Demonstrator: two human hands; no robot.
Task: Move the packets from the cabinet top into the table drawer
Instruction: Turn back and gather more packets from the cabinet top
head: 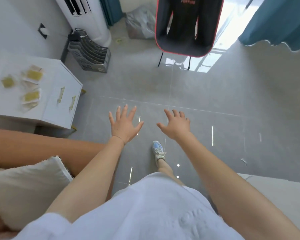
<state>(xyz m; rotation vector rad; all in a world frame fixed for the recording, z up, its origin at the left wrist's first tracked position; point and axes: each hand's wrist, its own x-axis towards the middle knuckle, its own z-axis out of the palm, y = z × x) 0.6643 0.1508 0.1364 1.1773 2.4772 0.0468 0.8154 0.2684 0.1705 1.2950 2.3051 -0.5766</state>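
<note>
I hold my left hand (124, 124) and right hand (176, 124) spread, gripping nothing. Every packet (32, 75) I see lies on the cabinet top (48, 71), up-left of my left hand, so nothing is moved yet.

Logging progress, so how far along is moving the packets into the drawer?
Nothing looks done: the packets lie scattered on the white cabinet top. Nothing is in hand: left hand and right hand are open, empty, above the floor. Every packet is left to move; the table drawer isn't visible.
</note>
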